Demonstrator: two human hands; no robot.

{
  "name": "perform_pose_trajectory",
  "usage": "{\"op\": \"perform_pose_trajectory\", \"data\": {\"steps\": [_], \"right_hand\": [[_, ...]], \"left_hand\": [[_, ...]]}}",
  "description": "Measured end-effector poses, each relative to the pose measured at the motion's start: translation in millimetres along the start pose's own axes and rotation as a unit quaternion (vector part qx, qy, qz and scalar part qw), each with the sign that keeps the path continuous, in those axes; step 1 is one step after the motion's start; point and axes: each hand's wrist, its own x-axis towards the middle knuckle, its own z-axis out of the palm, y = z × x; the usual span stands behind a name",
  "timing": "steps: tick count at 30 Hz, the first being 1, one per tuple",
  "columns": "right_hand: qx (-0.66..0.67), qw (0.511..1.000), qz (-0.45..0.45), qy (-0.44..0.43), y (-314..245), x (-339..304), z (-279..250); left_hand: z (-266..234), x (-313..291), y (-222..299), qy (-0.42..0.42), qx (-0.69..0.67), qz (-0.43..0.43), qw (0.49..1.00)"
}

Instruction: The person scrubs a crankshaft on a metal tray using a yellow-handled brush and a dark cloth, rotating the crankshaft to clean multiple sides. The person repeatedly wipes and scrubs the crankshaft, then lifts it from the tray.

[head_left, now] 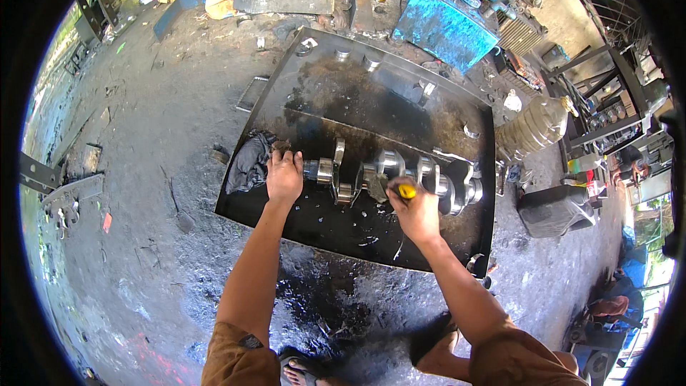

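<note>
A shiny crankshaft (345, 194) lies across a black metal tray (314, 232), with its journals and throws running left to right. My left hand (284, 175) is closed over its left end. In my right hand (414, 207) is a yellow-handled tool (406, 191), gripped at the middle of the crankshaft. The tool's working end is too hidden to name. A dark crumpled cloth (250, 163) lies in the tray's left corner, beside my left hand.
Small metal rings (371, 64) sit along the tray's far side. Behind stands a blue metal machine (446, 28). To the right are a large cloudy plastic jug (539, 127) and a black jerrycan (554, 211). Dark wet oil stains (314, 293) mark the near floor, by my feet.
</note>
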Motion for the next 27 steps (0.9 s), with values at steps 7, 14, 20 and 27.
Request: {"op": "perform_pose_trajectory", "data": {"steps": [7, 14, 20, 27], "right_hand": [[-0.055, 0.994, 0.093, -0.032, -18.1, -25.3, 38.5], [-0.07, 0.985, 0.016, 0.154, -16.8, -1.6, 22.2], [-0.141, 0.982, 0.117, 0.045, -16.6, 6.3, 46.5], [-0.063, 0.979, 0.123, 0.152, -5.3, 12.5, 40.9]], "left_hand": [[0.7, 6.2, 1.3, -0.02, -0.007, -0.015, 1.0], [-0.6, 5.3, -6.5, -0.056, -0.013, -0.032, 0.998], [1.2, 10.8, 1.4, -0.04, 0.01, -0.023, 0.999], [-2.3, 7.2, 0.1, -0.069, -0.021, -0.043, 0.996]]}}
